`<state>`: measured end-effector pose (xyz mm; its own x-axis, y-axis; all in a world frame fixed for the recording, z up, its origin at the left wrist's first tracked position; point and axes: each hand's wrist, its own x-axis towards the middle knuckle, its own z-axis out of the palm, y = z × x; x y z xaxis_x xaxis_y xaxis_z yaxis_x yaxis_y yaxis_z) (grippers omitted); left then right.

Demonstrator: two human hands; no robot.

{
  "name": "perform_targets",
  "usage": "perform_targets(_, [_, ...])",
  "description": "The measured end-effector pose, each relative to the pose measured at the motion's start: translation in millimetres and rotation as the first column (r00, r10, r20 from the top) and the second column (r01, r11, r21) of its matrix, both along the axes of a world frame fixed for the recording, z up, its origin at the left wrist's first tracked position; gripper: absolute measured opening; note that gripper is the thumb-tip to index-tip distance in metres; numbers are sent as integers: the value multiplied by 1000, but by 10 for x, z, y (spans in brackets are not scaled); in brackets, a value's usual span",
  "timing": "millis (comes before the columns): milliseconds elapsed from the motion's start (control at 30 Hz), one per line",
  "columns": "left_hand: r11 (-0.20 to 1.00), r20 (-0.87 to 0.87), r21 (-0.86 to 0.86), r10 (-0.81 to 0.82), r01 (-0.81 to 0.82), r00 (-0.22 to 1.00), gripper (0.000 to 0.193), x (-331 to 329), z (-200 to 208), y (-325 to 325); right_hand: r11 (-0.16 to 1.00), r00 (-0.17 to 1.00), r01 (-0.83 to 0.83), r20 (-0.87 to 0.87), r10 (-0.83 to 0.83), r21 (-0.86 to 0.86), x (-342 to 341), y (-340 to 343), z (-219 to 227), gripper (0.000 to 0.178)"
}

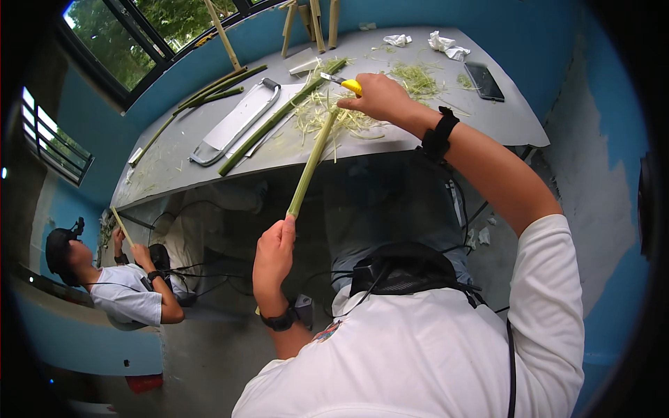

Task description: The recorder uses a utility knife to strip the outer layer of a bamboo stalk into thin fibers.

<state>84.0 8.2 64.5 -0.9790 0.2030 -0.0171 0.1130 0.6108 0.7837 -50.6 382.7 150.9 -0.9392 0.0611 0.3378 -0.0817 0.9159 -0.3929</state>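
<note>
My left hand point(275, 244) is wrapped round the lower end of a pale green bamboo stick point(311, 167), which slants up and away toward the table. Its far end reaches the table's near edge, over a heap of thin shavings point(315, 115). In my right hand point(382, 96) is a utility knife point(346, 83) with a yellow handle, its blade pointing left above the table. The thumb of that hand is close to the stick's far end; whether they touch I cannot tell. Under the blade lies a longer dark green bamboo pole point(268, 127).
On the grey table point(512, 129) lie a hacksaw point(240, 125) on white paper, more green poles point(216, 90), a phone point(484, 81) and crumpled tissues point(446, 45). Bamboo pieces point(317, 24) lean on the wall. At the left another person point(132, 289) sits holding a thin stick. Cables hang below.
</note>
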Motion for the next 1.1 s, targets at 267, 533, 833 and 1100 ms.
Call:
perform_targets(267, [1000, 26, 5, 9, -9, 1000, 61, -66, 64, -71, 982, 981, -187, 55, 187, -21, -275, -359, -29, 48])
perform_targets(533, [999, 25, 22, 24, -24, 999, 58, -154, 10, -246, 956, 969, -242, -10, 247, 164, -504, -629, -76, 37])
perform_targets(833, [999, 38, 45, 5, -7, 999, 58, -227, -31, -363, 862, 931, -3, 314, 188, -507, -807, -351, 64, 38])
perform_targets(1100, [1000, 38, 9, -3, 2, 999, 59, -240, -3, -344, 985, 970, -24, 236, 64, -169, -961, 163, 101, 27])
